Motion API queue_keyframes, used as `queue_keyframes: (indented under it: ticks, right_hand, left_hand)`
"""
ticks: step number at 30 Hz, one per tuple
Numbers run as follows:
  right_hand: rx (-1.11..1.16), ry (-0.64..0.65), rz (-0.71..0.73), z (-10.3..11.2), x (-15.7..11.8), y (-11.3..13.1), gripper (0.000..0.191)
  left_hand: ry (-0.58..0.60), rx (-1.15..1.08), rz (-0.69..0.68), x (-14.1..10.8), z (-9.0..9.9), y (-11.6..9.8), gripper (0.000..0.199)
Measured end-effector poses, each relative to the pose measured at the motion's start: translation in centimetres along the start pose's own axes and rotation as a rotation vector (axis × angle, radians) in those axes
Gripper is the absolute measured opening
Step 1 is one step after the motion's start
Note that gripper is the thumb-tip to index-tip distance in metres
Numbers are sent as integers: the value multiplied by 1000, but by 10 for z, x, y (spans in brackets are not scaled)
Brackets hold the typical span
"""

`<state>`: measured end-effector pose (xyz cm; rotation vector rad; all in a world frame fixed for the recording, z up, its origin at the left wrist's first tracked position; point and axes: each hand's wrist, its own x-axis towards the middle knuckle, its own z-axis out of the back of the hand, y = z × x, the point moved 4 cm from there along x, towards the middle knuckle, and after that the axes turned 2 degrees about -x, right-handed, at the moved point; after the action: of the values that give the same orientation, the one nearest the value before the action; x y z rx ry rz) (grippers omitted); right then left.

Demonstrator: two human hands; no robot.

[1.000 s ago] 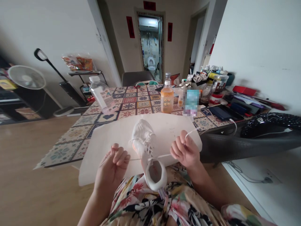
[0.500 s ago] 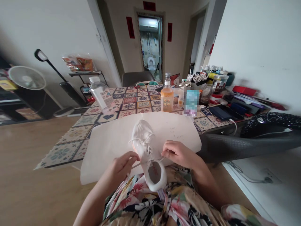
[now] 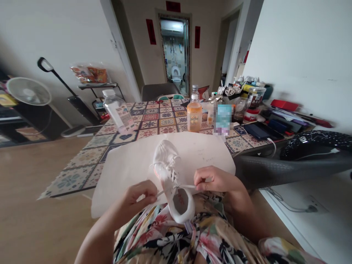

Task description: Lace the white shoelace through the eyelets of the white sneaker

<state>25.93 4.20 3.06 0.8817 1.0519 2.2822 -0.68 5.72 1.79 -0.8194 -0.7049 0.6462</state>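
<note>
Smooth, matt white paper [image 3: 129, 165].

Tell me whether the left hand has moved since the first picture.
Yes. Judged against the shoe, which has stayed in place, the left hand has come rightward in view, its fingertips now nearer the shoe.

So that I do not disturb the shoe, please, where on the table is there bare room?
The tablecloth looks bare between the clear bottle and the orange bottle, behind the white sheet, and at the cloth's near left corner. It is crowded on the right, with jars, and around the shoe, where the left hand and right hand hold the laces.
</note>
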Motion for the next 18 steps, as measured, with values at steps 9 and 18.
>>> queue_keyframes:
  ticks: [9,18]
  right_hand:
    - [702,-232,120,-34,22,-2,23]
    - [773,-461,-18,-45,30,-12,22]
  left_hand:
    - [-95,-444,-139,9,-27,-22,30]
    - [-286,-434,-159,22,-35,-9,21]
